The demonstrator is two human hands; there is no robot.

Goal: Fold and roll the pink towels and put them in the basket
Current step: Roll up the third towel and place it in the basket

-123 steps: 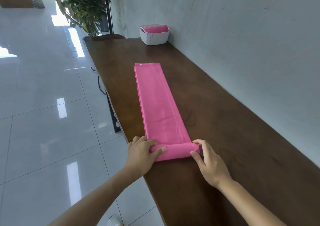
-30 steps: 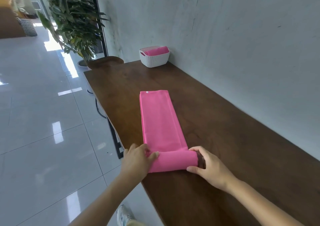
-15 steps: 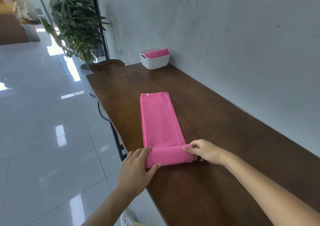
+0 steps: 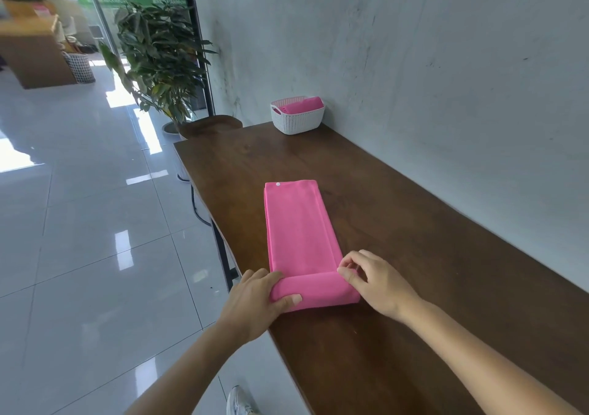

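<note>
A pink towel [image 4: 298, 223], folded into a long strip, lies on the dark wooden table [image 4: 414, 239] with its near end wound into a roll [image 4: 318, 292]. My left hand [image 4: 255, 303] grips the roll's left end, thumb on top. My right hand [image 4: 376, 280] pinches the roll's right end with curled fingers. A white woven basket [image 4: 298, 119] stands at the table's far end against the wall, with a rolled pink towel [image 4: 301, 106] inside it.
A grey wall runs along the table's right side. The table's left edge drops to a glossy tiled floor [image 4: 79, 223]. A potted plant [image 4: 159, 61] and a round wooden stool [image 4: 210, 126] stand beyond the far end.
The roll has grown thicker and travelled away from me, so the flat part of the towel is shorter. My right hand shifted from beside the roll's end to pinching it.
</note>
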